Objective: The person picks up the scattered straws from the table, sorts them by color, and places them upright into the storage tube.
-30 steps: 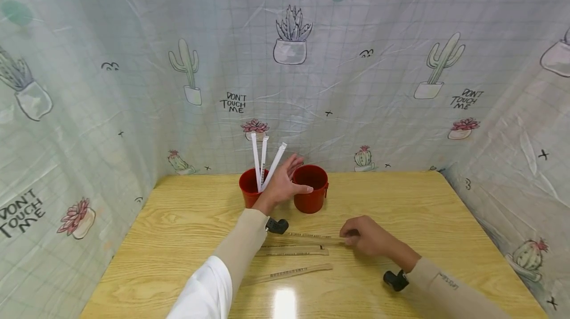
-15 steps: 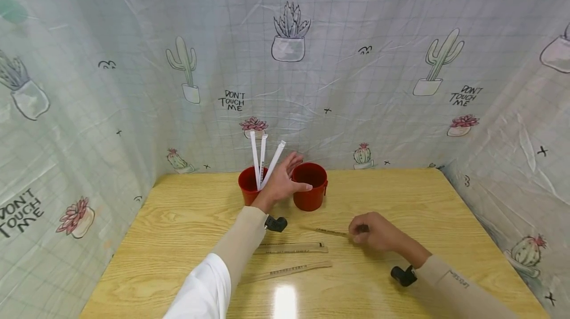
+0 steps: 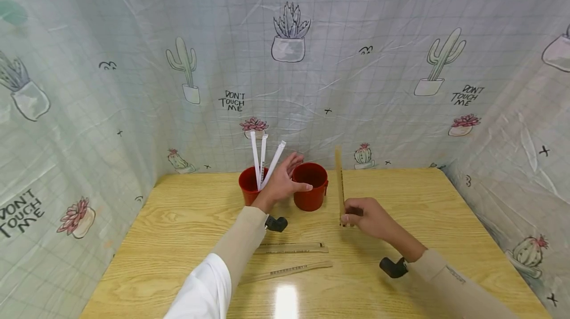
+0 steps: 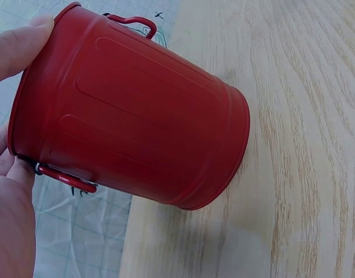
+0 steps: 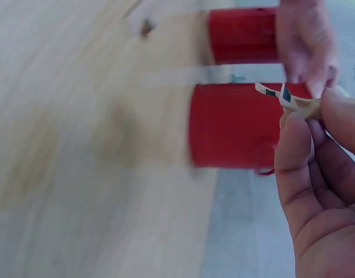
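Note:
My left hand [image 3: 281, 184] holds a small red bucket [image 3: 309, 199] at its rim. In the left wrist view the thumb lies on one side of the bucket [image 4: 136, 110] and the fingers on the other, near a looped handle [image 4: 67, 178]. To the right of that bucket, my right hand [image 3: 367, 216] pinches a slim brown paper-wrapped straw [image 3: 340, 180] by its lower end, nearly upright. The straw's crimped end [image 5: 290, 99] pokes out between thumb and fingertips in the right wrist view.
A second red bucket [image 3: 248, 195], partly behind my left forearm, has several white paper-wrapped straws [image 3: 263, 158] standing in it. More brown wrapped straws [image 3: 294, 248] lie on the wooden table [image 3: 178, 230], partly hidden by the left sleeve. A printed curtain [image 3: 338, 62] hangs behind.
The brown straw has come off the table and swung from lying flat to nearly upright in my right hand, which has risen slightly. My left hand stays at the bucket.

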`<state>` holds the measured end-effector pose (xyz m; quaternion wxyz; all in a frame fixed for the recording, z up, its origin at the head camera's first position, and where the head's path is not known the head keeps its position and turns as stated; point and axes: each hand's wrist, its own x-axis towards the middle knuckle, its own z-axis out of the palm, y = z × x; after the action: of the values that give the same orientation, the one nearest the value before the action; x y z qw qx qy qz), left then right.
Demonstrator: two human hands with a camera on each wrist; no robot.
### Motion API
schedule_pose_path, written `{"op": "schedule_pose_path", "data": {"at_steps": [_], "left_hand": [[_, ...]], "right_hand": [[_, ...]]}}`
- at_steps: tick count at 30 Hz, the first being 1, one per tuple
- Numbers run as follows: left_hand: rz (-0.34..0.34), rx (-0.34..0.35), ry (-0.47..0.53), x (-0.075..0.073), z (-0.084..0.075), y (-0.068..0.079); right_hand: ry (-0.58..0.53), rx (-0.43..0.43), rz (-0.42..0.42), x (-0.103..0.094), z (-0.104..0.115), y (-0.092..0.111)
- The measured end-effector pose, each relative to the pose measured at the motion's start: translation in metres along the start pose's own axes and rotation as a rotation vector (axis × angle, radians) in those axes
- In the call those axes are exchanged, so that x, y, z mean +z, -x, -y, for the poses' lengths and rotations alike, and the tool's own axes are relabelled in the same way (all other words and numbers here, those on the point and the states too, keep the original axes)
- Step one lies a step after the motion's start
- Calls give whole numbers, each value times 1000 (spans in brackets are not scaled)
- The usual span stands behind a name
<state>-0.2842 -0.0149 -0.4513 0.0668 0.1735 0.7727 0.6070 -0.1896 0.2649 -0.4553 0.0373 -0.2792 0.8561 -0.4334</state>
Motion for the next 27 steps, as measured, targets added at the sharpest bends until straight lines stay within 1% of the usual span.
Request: {"op": "schedule_pose_path", "data": {"at_steps": [5,10,12,18,27], "left_hand": [[-4,-4,-21,-1,-2,2],[3,0,-20,-2,-2,2],[7,0,-13,-2,-2,2],[14,-3,6,-1,-1,1],[21,7,13,-1,0,1]], "right_hand": [[0,12,-70,-2,18,-18],[15,-22,-137,-8,31,-40],[15,-24,-155,-10,35,-47],[32,26,-177,-10,42,-68],[46,19,-185,-11,45,-101]]}}
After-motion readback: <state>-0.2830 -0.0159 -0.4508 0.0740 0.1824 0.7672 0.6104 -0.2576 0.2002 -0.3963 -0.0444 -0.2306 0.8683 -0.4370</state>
